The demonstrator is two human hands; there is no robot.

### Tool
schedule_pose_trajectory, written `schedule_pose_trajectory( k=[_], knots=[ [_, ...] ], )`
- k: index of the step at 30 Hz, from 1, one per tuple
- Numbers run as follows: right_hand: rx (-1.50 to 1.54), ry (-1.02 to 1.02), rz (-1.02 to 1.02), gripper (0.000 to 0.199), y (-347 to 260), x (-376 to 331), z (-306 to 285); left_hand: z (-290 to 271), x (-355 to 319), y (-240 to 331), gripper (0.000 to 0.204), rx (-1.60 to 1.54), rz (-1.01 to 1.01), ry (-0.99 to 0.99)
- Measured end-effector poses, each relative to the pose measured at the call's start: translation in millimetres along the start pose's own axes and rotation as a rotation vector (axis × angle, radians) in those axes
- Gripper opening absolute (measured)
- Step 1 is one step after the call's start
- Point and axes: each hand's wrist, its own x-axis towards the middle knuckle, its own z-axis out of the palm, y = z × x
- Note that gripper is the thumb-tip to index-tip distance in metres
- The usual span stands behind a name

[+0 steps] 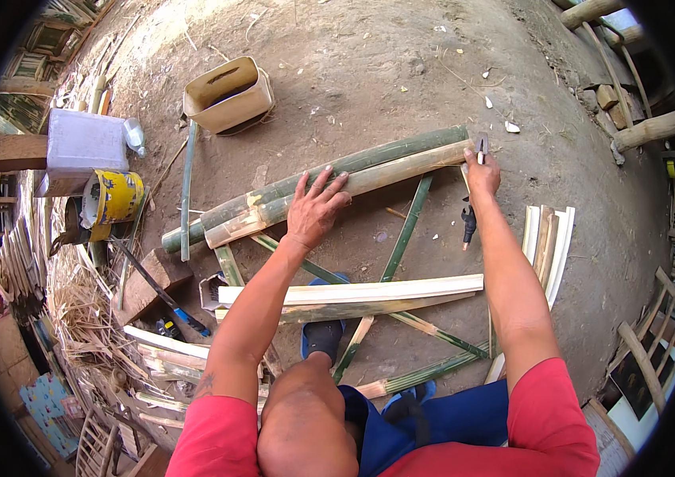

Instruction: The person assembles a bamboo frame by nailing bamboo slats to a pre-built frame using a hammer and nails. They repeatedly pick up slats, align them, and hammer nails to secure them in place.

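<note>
My left hand [320,208] lies with fingers spread over a thick, pale-and-green bamboo pole [401,173]. Right behind that pole runs a greener bamboo pole [413,148]. My right hand [483,175] is closed at the poles' right end, around a hand tool with a grey forked metal head [482,142]; its exact kind is unclear. A black handle-like part [469,224] hangs below the hand, and I cannot tell whether it belongs to the same tool. Beneath the poles, green bamboo strips [407,226] cross and reach toward a nearer, pale split bamboo rail [353,292].
A tan cut-open container [230,97] stands on the dirt floor beyond the poles. To the left are a yellow bucket [120,196], a white box [87,143], a wooden block [154,282] and a blue-handled tool [166,296]. Split bamboo strips [548,246] lie at right.
</note>
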Motion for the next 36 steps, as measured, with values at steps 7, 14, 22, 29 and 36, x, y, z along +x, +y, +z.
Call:
schedule_pose_trajectory(
  k=[7, 14, 22, 29, 36],
  knots=[
    [-0.05, -0.002, -0.024, 0.037, -7.9, -4.5, -5.8, 2.0, 11.5, 11.5, 0.014, 0.012, -0.031, 0.008],
    [-0.022, -0.029, 0.02, 0.035, -17.7, -9.8, -13.5, 29.1, 68.9, 48.1, 0.016, -0.099, 0.032, 0.018],
    [-0.044, -0.005, -0.035, 0.031, -14.9, -7.2, -12.2, 77.8, 196.7, 125.0, 0.014, -0.685, -0.012, 0.094],
    [-0.033, -0.017, 0.095, 0.032, -18.6, -4.5, -11.5, 96.7, 231.8, 139.9, 0.016, -0.724, -0.159, 0.109],
    [0.059, -0.052, 0.16, 0.033, -14.4, 1.3, -11.8, 100.8, 229.8, 145.1, 0.018, -0.725, -0.102, 0.181]
  ],
)
